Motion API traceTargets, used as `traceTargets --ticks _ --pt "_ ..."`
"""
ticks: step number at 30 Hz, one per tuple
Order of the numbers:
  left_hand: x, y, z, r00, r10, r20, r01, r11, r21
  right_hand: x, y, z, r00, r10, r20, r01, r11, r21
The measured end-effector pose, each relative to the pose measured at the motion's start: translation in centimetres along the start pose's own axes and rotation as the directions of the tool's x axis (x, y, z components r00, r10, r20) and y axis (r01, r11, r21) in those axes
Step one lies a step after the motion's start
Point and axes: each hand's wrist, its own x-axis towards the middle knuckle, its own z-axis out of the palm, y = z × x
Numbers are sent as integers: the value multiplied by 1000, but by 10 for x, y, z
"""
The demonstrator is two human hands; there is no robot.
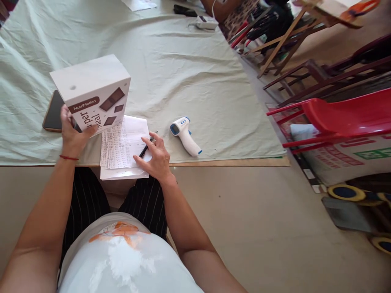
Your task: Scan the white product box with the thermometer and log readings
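My left hand (73,132) is wrapped around the lower left corner of a white carton (91,83) with brown "NutriMotion" print. The carton is tilted and stands over the top of some written sheets of paper (120,146). Over the right side of these papers is my right hand (155,156), thumb and fingers spread. A black pen (143,152) lies beneath its fingers, partly hidden by them. To the right rests a white and blue infrared thermometer (185,136). A dark phone (54,114) is partly covered by the carton.
A pale green cloth (207,81) covers the table, its front edge close to my lap. At the far edge are a white corded device (206,23) and a black object (185,10). A red plastic chair (345,114) and a wooden folding stand (284,40) are on the right.
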Motion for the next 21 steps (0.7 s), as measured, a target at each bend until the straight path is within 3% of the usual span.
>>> traceTargets --ticks 3,6,12,16,21 --pt "-1 -8 3 992 43 -120 -40 999 21 0 1 2 1000 -20 2 20 1000 -4" --pt "-13 6 6 985 78 -152 -79 997 -4 0 2 3 1000 -22 6 22 1000 -6" --pt "-21 43 7 992 124 40 -115 977 -181 -1 3 2 998 -47 -41 48 998 36" --pt "-21 45 8 977 57 204 -10 974 -224 -1 2 3 998 -26 -55 30 997 77" --pt "-22 41 10 967 27 253 29 977 -213 1 0 -1 996 78 -51 -68 983 173"
